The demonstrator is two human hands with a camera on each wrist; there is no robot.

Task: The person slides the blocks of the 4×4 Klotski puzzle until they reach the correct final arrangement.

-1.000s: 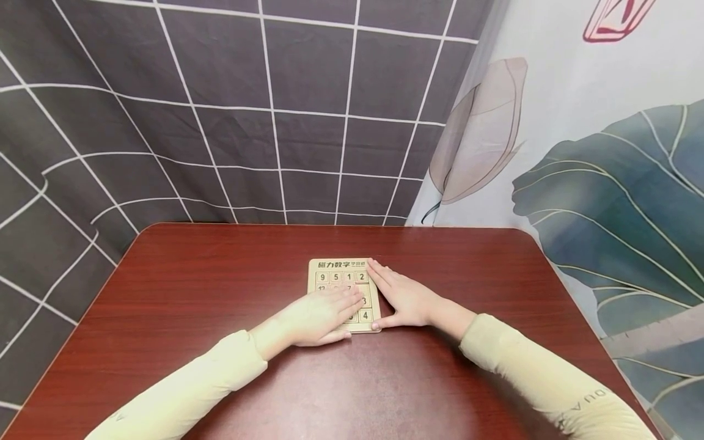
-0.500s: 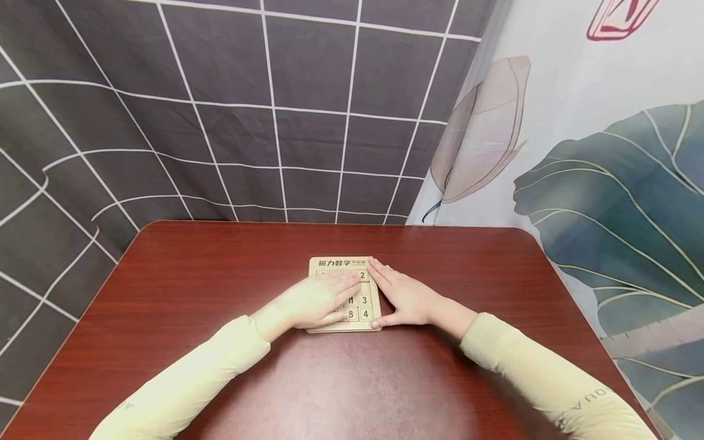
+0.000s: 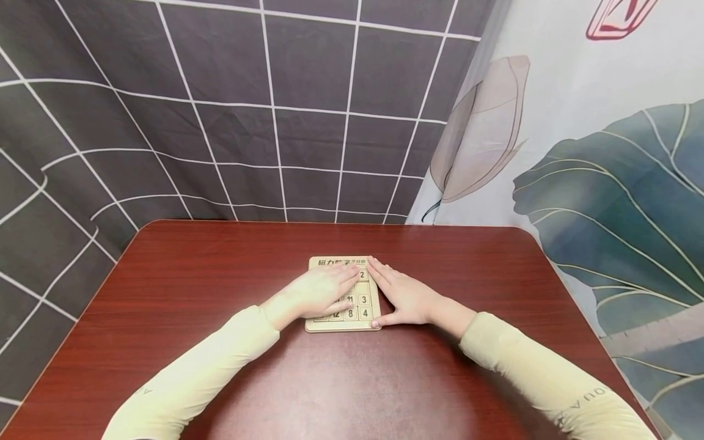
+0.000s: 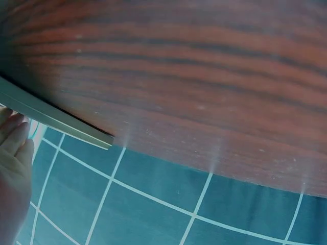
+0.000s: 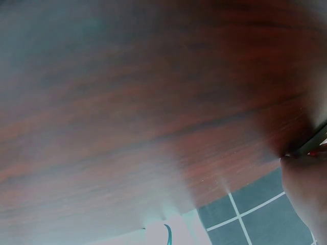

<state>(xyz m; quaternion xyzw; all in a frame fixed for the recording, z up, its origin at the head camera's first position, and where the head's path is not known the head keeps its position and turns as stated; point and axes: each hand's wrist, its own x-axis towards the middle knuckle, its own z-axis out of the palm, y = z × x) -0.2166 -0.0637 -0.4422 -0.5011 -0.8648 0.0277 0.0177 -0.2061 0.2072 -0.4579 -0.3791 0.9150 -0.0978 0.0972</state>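
Sliding-number puzzle: the pale magnetic board [image 3: 341, 328] lies flat on the red-brown wood-grain table [image 3: 220, 263], with a hand on either side.
Right hand: this hand [image 3: 409, 300] is spread wide along the board's right edge, fingers straight at the upper corner, thumb at the lower one.
Left hand: this one [image 3: 321, 290] reaches over the upper-left part, fingers extended, thumb apart; whether a fingertip presses down, I can't tell.
Step in hand: sliding number tiles, I'd judge, with the right side braced.
Next slide: would call for light, straight pressure on a tile beside what looks like a bare slot [image 3: 363, 286], between tile 2 [image 3: 362, 275] and tile 3 [image 3: 363, 300].
In the way: the left hand covers most upper-left numbers and part of the printed title [image 3: 326, 263].
Around: a dark grid-pattern curtain [image 3: 220, 134] behind, a leaf-print curtain [image 3: 616, 208] to the right.
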